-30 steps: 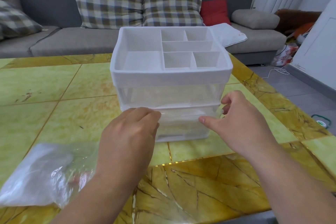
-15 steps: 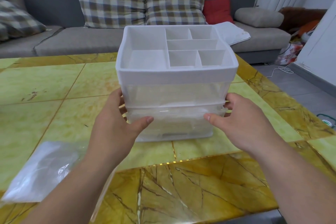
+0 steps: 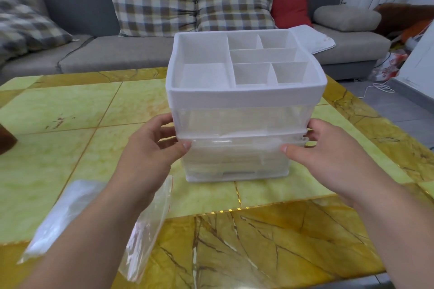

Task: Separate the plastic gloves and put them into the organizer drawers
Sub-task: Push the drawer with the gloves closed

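Gripping the organizer's (image 3: 244, 98) sides, the left hand (image 3: 152, 150) and right hand (image 3: 328, 159) rest thumbs on its lower drawer (image 3: 234, 159). Even pressure should keep it square. The glove bag (image 3: 65, 209) lies on the surface (image 3: 281, 241), near-left.

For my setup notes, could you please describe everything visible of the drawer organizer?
The organizer stands upright on the yellow-green table. Its white top tray has six open compartments, all empty; below are two clear plastic drawers, both pushed in, the lower with a slot handle. The left hand and right hand hold its sides, thumbs on the front.
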{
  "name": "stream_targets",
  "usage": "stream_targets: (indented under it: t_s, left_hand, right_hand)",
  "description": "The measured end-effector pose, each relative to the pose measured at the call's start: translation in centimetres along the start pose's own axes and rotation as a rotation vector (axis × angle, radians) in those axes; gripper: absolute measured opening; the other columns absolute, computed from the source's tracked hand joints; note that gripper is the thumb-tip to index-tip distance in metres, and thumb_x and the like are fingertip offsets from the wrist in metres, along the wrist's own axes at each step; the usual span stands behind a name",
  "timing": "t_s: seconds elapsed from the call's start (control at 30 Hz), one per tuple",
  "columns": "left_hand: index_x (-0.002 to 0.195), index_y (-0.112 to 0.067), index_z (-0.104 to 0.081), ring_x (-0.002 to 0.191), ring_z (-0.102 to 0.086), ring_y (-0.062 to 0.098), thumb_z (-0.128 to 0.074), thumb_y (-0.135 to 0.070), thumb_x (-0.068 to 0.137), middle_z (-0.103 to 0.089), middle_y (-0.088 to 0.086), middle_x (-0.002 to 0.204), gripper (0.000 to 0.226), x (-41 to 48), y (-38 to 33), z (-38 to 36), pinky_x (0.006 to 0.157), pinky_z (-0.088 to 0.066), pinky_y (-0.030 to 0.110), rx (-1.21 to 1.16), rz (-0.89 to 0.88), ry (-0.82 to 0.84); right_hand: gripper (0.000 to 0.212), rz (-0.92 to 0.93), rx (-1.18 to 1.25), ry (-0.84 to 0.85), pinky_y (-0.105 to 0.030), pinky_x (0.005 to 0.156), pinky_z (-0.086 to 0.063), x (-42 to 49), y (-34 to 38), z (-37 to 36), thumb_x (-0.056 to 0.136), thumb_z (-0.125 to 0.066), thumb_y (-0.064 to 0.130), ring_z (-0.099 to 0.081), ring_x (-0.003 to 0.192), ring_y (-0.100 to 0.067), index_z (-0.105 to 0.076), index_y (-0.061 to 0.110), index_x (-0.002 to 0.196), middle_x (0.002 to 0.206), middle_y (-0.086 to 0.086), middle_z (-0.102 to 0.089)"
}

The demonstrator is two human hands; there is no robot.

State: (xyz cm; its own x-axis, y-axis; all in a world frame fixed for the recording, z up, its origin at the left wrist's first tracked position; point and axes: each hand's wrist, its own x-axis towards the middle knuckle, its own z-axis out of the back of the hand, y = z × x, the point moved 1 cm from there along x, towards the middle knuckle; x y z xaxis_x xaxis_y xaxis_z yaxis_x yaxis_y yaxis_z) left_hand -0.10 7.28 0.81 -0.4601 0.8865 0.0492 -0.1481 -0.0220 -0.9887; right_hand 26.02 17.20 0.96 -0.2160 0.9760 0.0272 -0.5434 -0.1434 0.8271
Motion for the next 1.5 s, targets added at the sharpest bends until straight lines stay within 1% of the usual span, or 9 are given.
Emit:
stream_targets:
  t_s: [0.13, 0.3, 0.53, 0.7, 0.93, 1.2, 1.27, 1.37, 1.5]
  left_hand:
    - [0.105, -0.029, -0.066, 0.095, -0.069, 0.031, -0.062, 0.011, 0.080, -0.071, 0.011, 0.101, 0.047, 0.4, 0.2, -1.9, 0.084, -0.057, 0.045, -0.138, 0.074, -0.127]
    - [0.104, -0.023, -0.059, 0.074, -0.054, 0.020, -0.047, 0.016, 0.076, -0.062, 0.004, 0.091, 0.049, 0.6, -0.6, -4.1, 0.059, -0.039, 0.026, -0.288, 0.154, -0.238]
    - [0.119, -0.025, -0.060, 0.096, -0.067, 0.021, -0.068, 0.005, 0.076, -0.067, 0.000, 0.102, 0.053, -0.1, 0.1, -2.6, 0.077, -0.051, 0.031, -0.227, 0.091, -0.078]
    - [0.115, -0.030, -0.060, 0.095, -0.071, 0.020, -0.084, -0.006, 0.075, -0.069, -0.003, 0.106, 0.052, 0.7, 0.6, -1.1, 0.081, -0.058, 0.037, 0.063, -0.025, -0.067]
    - [0.111, -0.035, -0.048, 0.081, -0.056, -0.018, -0.084, -0.026, 0.078, -0.056, -0.029, 0.096, 0.050, 0.9, 0.2, -0.6, 0.059, -0.040, 0.007, 0.483, -0.227, -0.155]
    - [0.114, -0.034, -0.043, 0.091, -0.060, 0.001, -0.081, -0.019, 0.080, -0.055, -0.023, 0.100, 0.053, 1.8, 0.9, 0.6, 0.067, -0.045, 0.022, 0.523, -0.179, -0.231]
    - [0.129, -0.030, -0.041, 0.102, -0.061, 0.012, -0.082, -0.016, 0.078, -0.056, -0.013, 0.114, 0.067, 1.9, 0.8, 1.3, 0.077, -0.049, 0.030, 0.612, -0.123, -0.163]
    - [0.150, -0.022, -0.028, 0.111, -0.054, 0.015, -0.072, -0.010, 0.082, -0.051, -0.006, 0.122, 0.082, 1.6, 0.4, 3.3, 0.085, -0.048, 0.038, 0.663, -0.016, -0.176]
    - [0.118, -0.025, -0.059, 0.109, -0.059, 0.018, -0.051, 0.010, 0.081, -0.062, -0.006, 0.110, 0.051, 0.7, -0.7, 7.0, 0.084, -0.046, 0.033, 0.814, 0.005, -0.165]
  right_hand:
    - [0.038, -0.021, 0.028, -0.046, -0.032, 0.074, -0.049, 0.1, 0.0, -0.7, 0.081, -0.076, 0.031, -0.066, 0.092, -0.009, -0.059, 0.034, 0.116, 0.101, 0.018, -0.066]
    - [0.048, -0.035, 0.110, -0.062, -0.023, 0.067, -0.045, 0.0, -0.2, -1.0, 0.078, -0.081, 0.026, -0.064, 0.092, -0.004, -0.056, 0.031, 0.119, 0.103, 0.019, -0.065]
    - [0.050, -0.012, 0.086, -0.110, -0.023, 0.066, -0.046, 0.4, -0.3, -1.2, 0.079, -0.083, 0.028, -0.065, 0.091, -0.007, -0.055, 0.028, 0.121, 0.103, 0.018, -0.064]
    - [0.047, -0.002, 0.036, -0.164, -0.029, 0.066, -0.047, 0.5, -0.2, -1.5, 0.080, -0.082, 0.031, -0.065, 0.091, -0.013, -0.053, 0.027, 0.116, 0.102, 0.017, -0.062]
    - [0.036, 0.079, -0.093, -0.228, -0.018, 0.058, -0.039, 0.8, 0.4, -2.8, 0.086, -0.076, 0.033, -0.061, 0.088, -0.015, -0.051, 0.026, 0.110, 0.100, 0.012, -0.060]
    - [0.064, 0.127, 0.161, 0.063, -0.025, 0.087, -0.051, 2.0, 1.0, -4.8, 0.088, -0.069, 0.005, -0.062, 0.109, -0.001, -0.045, 0.043, 0.135, 0.118, 0.028, -0.062]
    - [0.064, 0.115, 0.098, 0.044, -0.026, 0.085, -0.048, 2.3, 1.2, -5.3, 0.087, -0.069, 0.008, -0.059, 0.107, -0.005, -0.043, 0.042, 0.135, 0.126, 0.018, -0.059]
    - [0.047, -0.039, -0.103, -0.151, -0.030, 0.068, -0.043, 1.9, 1.5, -5.8, 0.086, -0.066, 0.016, -0.056, 0.092, -0.016, -0.052, 0.024, 0.131, 0.115, 0.005, -0.060]
    - [0.012, -0.069, 0.036, 0.015, -0.048, 0.065, -0.060, -0.9, 3.6, -7.9, 0.080, -0.061, 0.009, -0.070, 0.067, -0.026, -0.070, 0.014, 0.074, 0.066, -0.003, -0.070]
